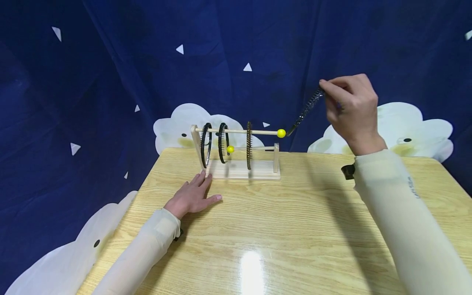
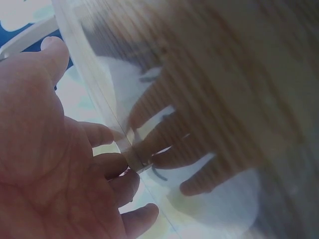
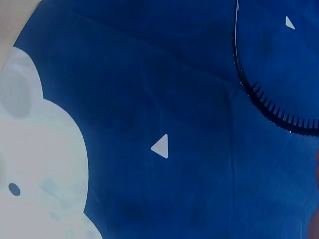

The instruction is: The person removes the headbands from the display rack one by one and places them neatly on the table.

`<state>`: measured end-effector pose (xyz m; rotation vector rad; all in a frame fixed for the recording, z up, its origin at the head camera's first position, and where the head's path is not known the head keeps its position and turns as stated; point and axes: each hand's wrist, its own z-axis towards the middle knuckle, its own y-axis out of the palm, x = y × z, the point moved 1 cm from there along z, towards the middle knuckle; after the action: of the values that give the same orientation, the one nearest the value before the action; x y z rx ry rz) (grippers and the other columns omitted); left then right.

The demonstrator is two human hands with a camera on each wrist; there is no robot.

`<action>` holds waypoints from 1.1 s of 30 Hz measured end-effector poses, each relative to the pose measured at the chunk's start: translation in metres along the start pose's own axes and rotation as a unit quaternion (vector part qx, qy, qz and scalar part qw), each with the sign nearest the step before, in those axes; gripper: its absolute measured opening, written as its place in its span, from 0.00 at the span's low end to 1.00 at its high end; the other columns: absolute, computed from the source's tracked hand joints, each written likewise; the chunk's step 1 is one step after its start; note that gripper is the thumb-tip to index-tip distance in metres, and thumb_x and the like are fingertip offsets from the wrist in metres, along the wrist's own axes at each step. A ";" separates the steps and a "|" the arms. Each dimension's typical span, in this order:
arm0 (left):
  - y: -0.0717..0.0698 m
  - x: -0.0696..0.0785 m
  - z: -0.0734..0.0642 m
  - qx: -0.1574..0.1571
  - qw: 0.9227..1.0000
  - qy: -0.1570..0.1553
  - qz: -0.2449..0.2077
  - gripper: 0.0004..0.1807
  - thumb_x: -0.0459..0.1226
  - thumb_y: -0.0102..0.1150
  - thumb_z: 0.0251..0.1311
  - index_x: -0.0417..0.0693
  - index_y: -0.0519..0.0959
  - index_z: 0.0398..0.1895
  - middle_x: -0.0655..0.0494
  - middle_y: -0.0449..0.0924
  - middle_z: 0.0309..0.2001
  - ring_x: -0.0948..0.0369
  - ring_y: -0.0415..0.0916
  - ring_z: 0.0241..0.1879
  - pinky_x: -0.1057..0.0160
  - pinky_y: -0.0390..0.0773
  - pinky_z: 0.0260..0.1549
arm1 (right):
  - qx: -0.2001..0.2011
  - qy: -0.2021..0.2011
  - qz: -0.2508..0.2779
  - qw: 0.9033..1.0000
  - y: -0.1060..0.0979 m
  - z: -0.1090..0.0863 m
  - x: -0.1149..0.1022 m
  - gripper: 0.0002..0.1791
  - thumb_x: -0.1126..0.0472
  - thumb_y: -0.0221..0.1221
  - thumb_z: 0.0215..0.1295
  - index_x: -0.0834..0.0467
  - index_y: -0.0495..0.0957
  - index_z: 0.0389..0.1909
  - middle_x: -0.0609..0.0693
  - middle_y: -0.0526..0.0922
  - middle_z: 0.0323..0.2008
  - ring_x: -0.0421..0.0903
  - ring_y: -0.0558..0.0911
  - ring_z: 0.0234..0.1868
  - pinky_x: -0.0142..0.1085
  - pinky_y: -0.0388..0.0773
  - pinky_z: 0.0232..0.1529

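High over the right side of the table, my right hand [image 1: 354, 106] pinches a dark, glittery headband [image 1: 306, 110] by its upper end. Its lower end hangs just right of the yellow ball [image 1: 281, 133] on the top rod of a wooden rack [image 1: 243, 175]. The right wrist view shows the headband's curve and inner teeth [image 3: 271, 112]. On the top rod hang two black headbands [image 1: 221, 143] at the left and a brown patterned one [image 1: 249, 151] nearer the middle. My left hand [image 1: 191, 196] lies with fingers extended, fingertips at the front left corner of the rack's base.
A lower rod with its own yellow ball [image 1: 230, 149] runs from a short right post [image 1: 276, 157]. The rack stands near the back of the wooden table [image 1: 295, 229]. Behind the table hangs a dark blue curtain [image 1: 221, 49] with white cloud shapes.
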<state>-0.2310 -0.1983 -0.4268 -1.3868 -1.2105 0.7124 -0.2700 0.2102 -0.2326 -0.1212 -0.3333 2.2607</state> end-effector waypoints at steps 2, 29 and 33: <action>0.000 0.000 0.000 0.000 1.000 -0.001 0.000 0.51 0.70 0.42 0.67 0.47 0.50 0.81 0.43 0.37 0.80 0.44 0.39 0.78 0.35 0.50 0.70 | -0.006 -0.004 -0.001 1.000 -0.002 -0.001 0.001 0.15 0.72 0.56 0.68 0.60 0.88 0.46 0.62 0.84 0.38 0.64 0.78 0.38 0.52 0.71 0.42; -0.001 0.000 0.000 -0.001 1.000 0.001 0.001 0.52 0.71 0.41 0.66 0.47 0.50 0.81 0.43 0.37 0.80 0.44 0.40 0.78 0.36 0.51 0.69 | -0.122 0.024 0.005 0.992 -0.028 -0.030 0.024 0.16 0.76 0.61 0.65 0.61 0.87 0.50 0.65 0.75 0.36 0.57 0.74 0.33 0.39 0.65 0.32; -0.001 -0.001 0.001 0.001 1.000 0.004 0.001 0.52 0.71 0.41 0.66 0.46 0.50 0.81 0.41 0.38 0.80 0.43 0.40 0.78 0.35 0.51 0.69 | -0.141 0.044 0.018 0.989 -0.030 -0.034 0.025 0.16 0.78 0.61 0.64 0.62 0.87 0.48 0.64 0.76 0.37 0.55 0.74 0.33 0.37 0.63 0.33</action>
<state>-0.2321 -0.1991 -0.4265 -1.3890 -1.2027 0.7086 -0.2579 0.2548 -0.2561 -0.3765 -0.6057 2.2249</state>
